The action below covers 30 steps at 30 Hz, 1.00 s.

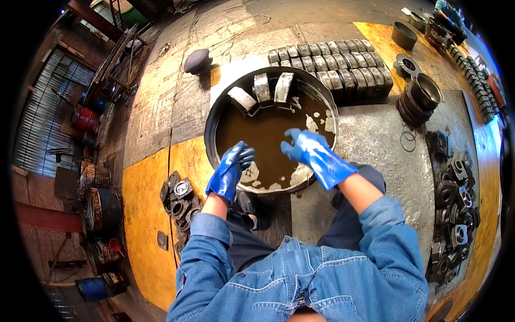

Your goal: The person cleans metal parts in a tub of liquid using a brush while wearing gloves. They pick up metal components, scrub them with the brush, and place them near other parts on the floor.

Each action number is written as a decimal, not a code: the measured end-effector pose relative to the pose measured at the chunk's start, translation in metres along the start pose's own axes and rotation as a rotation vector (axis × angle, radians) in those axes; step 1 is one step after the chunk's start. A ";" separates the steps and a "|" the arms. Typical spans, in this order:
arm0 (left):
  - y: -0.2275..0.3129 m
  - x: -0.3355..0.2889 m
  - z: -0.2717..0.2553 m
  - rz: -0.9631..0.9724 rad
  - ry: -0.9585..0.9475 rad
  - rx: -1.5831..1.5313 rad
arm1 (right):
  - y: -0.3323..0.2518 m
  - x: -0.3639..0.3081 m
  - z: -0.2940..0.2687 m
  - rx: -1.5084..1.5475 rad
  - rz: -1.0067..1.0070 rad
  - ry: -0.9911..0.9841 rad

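Note:
Both my hands wear blue rubber gloves and hover over a wide round tub (pixel 210 131) of murky brown liquid with pale foam patches. My left hand (pixel 235 162) is near the tub's left front rim, its fingers loosely bent with gaps between them and nothing visible in them. Over the right half of the liquid, my right hand (pixel 306 146) has its thumb and fingers apart, holding nothing. Three grey metal blocks (pixel 262 88) lean against the tub's far inner wall, partly out of the liquid. Whatever lies under the surface is hidden.
Rows of dark metal blocks (pixel 343 67) stand behind the tub to the right. Metal parts lie in heaps at left (pixel 181 189) and right (pixel 453 209). A dark stool (pixel 197 61), stacked metal rings (pixel 416 102) and drums (pixel 102 209) stand around. Another person (pixel 449 19) is far right.

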State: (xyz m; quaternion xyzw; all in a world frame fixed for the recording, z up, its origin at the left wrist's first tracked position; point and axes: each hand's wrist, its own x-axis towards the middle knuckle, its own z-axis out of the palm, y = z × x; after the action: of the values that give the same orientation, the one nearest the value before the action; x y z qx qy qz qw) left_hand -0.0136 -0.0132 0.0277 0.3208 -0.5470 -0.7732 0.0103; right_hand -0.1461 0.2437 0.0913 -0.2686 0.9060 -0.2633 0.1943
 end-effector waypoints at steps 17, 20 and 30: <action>0.054 0.243 -0.016 0.155 0.356 0.410 | 0.021 0.037 0.021 -0.104 0.110 -0.191; 0.053 0.251 0.019 0.093 0.342 0.182 | 0.036 0.037 0.024 -0.081 0.100 -0.134; 0.029 0.234 -0.012 -0.024 0.269 0.122 | 0.037 0.051 -0.026 -0.025 0.240 -0.225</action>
State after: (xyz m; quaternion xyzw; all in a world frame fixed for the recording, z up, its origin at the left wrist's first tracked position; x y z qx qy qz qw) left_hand -0.2024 -0.1208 -0.0635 0.4280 -0.5828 -0.6886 0.0548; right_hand -0.2124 0.2498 0.0793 -0.1887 0.9073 -0.1949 0.3213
